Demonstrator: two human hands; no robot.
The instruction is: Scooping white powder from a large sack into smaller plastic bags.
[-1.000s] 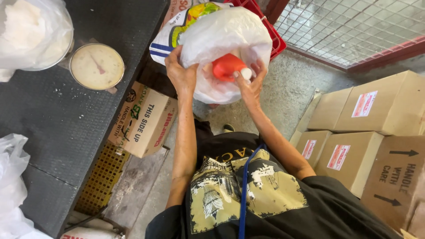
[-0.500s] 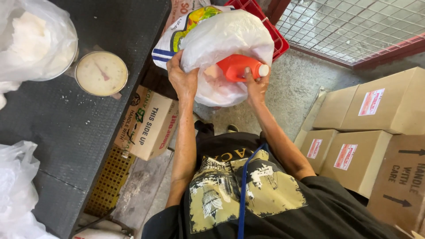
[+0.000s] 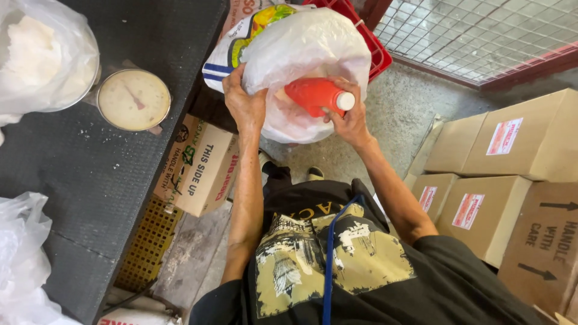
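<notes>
Red scoop [image 3: 313,95], white cap at right end, lying tilted at mouth of thin white plastic bag [image 3: 307,66], far centre of scene, just beyond black table edge [image 3: 150,198] and in front of red crate [image 3: 370,42]. Printed sack [image 3: 241,42] directly behind bag, touching it.

Right hand [image 3: 349,120]: fingers curled round scoop's capped end from below, thumb over top; closed firmly on it. Left hand [image 3: 244,99]: fingers pinched on bag's left rim, film bunched in fist, holding mouth open.

Handling, judged from appearance only:
- Scoop: rigid moulded plastic, smooth, probably light when empty. Glossy surface likely slippery if dusted with powder. Best hold at narrow capped end, as now; body too broad for a secure pinch.
- Bag: thin film, limp, no shape of own. Bulges round and sags below hands, so contents appear loose and fairly heavy. Tear risk at rim if full weight hung from one pinched point; safer gathered in a wide fold or supported underneath. Contents not clearly visible through film.

Surroundings:
- Dial scale [image 3: 133,99] on table, far left, well apart from both hands.
- Second clear bag with white powder [image 3: 42,57] at far left corner, beside scale.
- Another plastic bag [image 3: 21,259] near left.
- Cardboard box [image 3: 201,165] under table edge, near left forearm.
- Stacked cartons [image 3: 512,156] on right, well apart from bag.
- Wire mesh panel [image 3: 475,36] far right.
</notes>
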